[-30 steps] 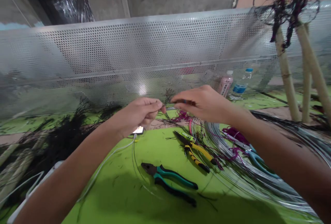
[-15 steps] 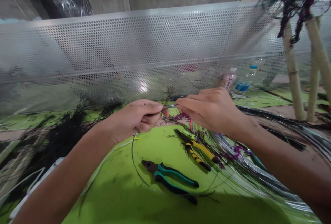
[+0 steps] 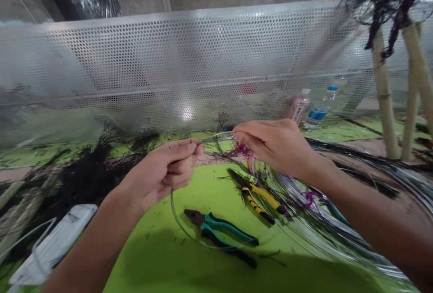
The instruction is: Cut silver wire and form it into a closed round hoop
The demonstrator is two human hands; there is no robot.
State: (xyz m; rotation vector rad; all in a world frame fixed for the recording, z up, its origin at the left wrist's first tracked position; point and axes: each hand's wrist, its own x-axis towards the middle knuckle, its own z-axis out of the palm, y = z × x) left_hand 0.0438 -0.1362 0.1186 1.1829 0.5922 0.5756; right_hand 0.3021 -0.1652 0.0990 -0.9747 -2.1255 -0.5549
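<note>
Thin metal wire (image 3: 217,136) spans the gap between my two hands, looking like more than one strand lying together. My left hand (image 3: 176,162) pinches it between thumb and curled fingers. The fingertips of my right hand (image 3: 270,144) close on its other end. From under my left hand a wire loop hangs down and curves across the green surface (image 3: 145,257). Below lie teal-and-black pliers (image 3: 219,234), jaws toward the left. Yellow-and-black pliers (image 3: 255,196) rest beneath my right hand, their jaws partly among dark scraps.
Coiled silvery wire (image 3: 338,234) with purple strands spreads at the right. Dark wiry branches (image 3: 84,171) and a white power strip (image 3: 54,243) lie left. Two bottles (image 3: 317,112) stand before the perforated metal panel (image 3: 189,58). Pale poles (image 3: 385,99) rise at far right.
My left hand has moved left and slightly down, so a longer stretch of wire shows between the hands. My right hand has shifted only slightly. More of the white power strip is visible.
</note>
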